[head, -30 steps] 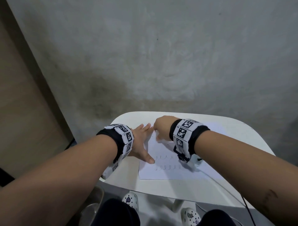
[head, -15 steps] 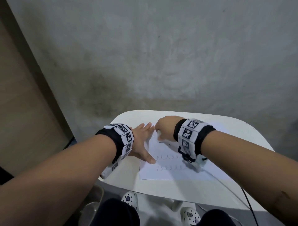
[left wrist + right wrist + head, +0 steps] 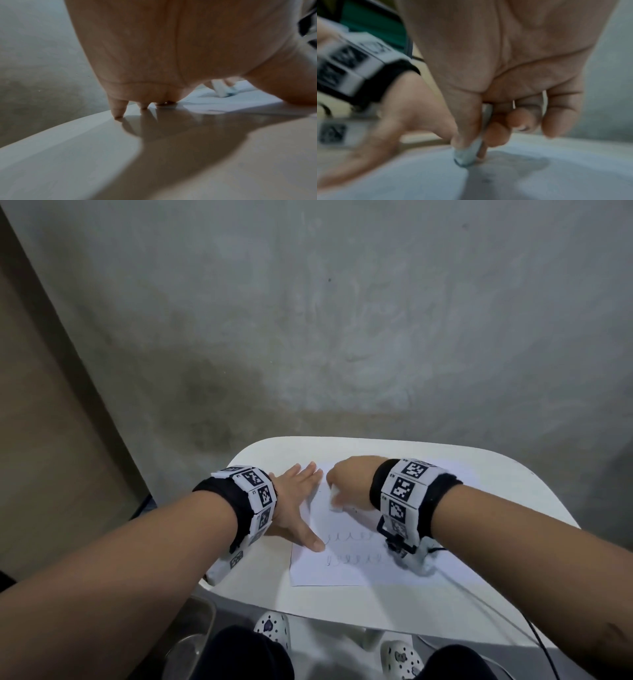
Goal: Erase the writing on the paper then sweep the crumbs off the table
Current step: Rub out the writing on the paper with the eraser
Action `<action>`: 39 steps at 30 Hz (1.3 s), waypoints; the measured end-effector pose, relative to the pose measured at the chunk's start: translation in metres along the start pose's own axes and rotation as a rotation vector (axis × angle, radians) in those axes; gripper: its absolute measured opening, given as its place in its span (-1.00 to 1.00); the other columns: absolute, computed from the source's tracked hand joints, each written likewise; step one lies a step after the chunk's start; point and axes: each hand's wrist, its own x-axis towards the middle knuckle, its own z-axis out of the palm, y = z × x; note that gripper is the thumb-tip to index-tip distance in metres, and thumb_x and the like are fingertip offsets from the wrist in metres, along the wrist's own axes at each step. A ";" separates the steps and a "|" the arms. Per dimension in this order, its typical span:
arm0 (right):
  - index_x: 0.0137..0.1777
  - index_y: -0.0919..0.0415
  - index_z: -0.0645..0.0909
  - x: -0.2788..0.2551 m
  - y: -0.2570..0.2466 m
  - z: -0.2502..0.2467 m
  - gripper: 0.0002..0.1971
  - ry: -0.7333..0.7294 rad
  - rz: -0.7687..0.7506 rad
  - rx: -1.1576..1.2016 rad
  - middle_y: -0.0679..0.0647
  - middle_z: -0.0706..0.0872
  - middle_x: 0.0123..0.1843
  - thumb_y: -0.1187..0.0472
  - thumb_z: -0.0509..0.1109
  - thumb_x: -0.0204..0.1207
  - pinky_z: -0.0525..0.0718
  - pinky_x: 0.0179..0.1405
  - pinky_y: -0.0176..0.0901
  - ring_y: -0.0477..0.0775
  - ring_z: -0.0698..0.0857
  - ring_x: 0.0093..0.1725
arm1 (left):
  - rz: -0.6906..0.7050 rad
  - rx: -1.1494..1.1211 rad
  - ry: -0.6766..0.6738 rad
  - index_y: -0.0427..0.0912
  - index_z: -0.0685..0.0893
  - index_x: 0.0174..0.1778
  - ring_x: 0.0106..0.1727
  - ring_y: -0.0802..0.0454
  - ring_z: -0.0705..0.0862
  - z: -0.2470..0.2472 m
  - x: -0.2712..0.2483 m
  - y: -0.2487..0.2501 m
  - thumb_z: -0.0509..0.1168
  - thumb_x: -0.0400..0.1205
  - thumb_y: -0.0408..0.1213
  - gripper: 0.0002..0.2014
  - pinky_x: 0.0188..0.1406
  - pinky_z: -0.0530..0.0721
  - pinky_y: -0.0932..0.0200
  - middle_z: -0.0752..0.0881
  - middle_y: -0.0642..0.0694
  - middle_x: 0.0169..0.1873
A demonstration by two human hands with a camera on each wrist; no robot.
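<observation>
Right hand (image 3: 346,484): shifted slightly right, fingers pinching small white eraser (image 3: 335,497) on white paper sheet (image 3: 329,570).
Left hand (image 3: 294,501): unmoved, flat, fingers spread, pressing the sheet's left edge.

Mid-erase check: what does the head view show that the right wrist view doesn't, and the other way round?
Head view only: two rows of looped writing not yet erased on the near half of the paper, the white table and the left thumb resting on the sheet's left edge.
Right wrist view only: the thumb and fingers pinching the eraser, its tip on the sheet.
Both: the right hand gripping the eraser, the left hand flat beside it, and the paper.
</observation>
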 end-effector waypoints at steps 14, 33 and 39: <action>-0.35 0.15 0.32 0.039 0.050 0.005 -0.74 0.056 0.165 0.026 -0.01 0.43 -0.36 0.24 0.33 0.49 0.48 -0.29 -0.22 0.17 0.49 -0.26 | -0.030 0.006 0.097 -0.09 -0.41 0.67 0.70 0.08 -0.28 0.000 -0.006 -0.002 0.30 0.31 0.55 0.34 0.68 -0.22 -0.12 -0.42 0.01 0.67; 0.06 0.24 0.70 0.046 0.036 -0.009 -0.76 0.071 0.098 -0.020 0.06 0.74 -0.04 0.11 0.33 0.53 0.62 -0.19 -0.22 0.17 0.69 -0.09 | -0.043 0.032 0.036 -0.12 -0.44 0.66 0.68 0.05 -0.38 0.002 -0.003 -0.005 0.26 0.35 0.54 0.32 0.65 -0.27 -0.23 -0.43 -0.02 0.66; -0.03 0.18 0.69 0.036 0.007 -0.001 -0.80 0.019 -0.031 -0.086 0.03 0.72 -0.16 0.08 0.33 0.52 0.59 -0.27 -0.21 0.13 0.69 -0.14 | -0.038 0.022 0.034 -0.07 -0.47 0.65 0.68 0.05 -0.37 0.001 -0.001 -0.004 0.30 0.32 0.53 0.34 0.64 -0.26 -0.26 -0.41 -0.02 0.67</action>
